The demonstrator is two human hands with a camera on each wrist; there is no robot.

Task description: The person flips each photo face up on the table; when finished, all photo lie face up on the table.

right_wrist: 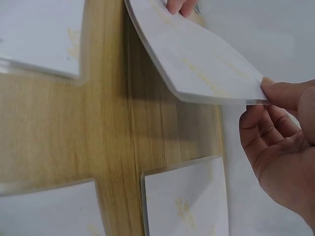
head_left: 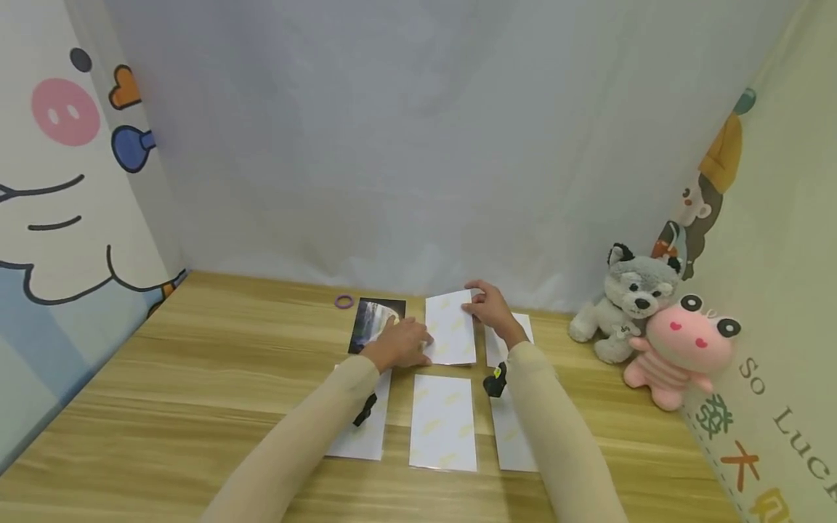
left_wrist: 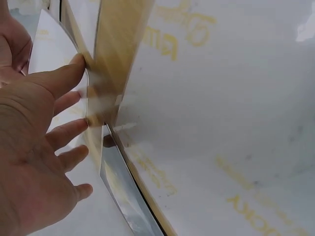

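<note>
A white photo print [head_left: 450,330] with faint yellow lettering on its back is tilted up in the middle of the back row. My right hand [head_left: 493,309] pinches its far right corner between thumb and fingers. Extended fingers of my left hand [head_left: 402,343] touch the print near its left edge; fingertips [right_wrist: 179,6] lie on its white side. Just left of that hand is a face-up photo [head_left: 368,327] with a dark border. Beneath my right wrist, another print [head_left: 495,350] lies white side up, partly covered.
Nearer me, three white-backed prints lie in a row: a left one [head_left: 373,439], a middle one [head_left: 445,423] and a right one [head_left: 513,436]. A purple ring [head_left: 344,301] sits at the back. Plush toys, a grey husky [head_left: 631,305] and a pink one [head_left: 686,345], occupy the right side.
</note>
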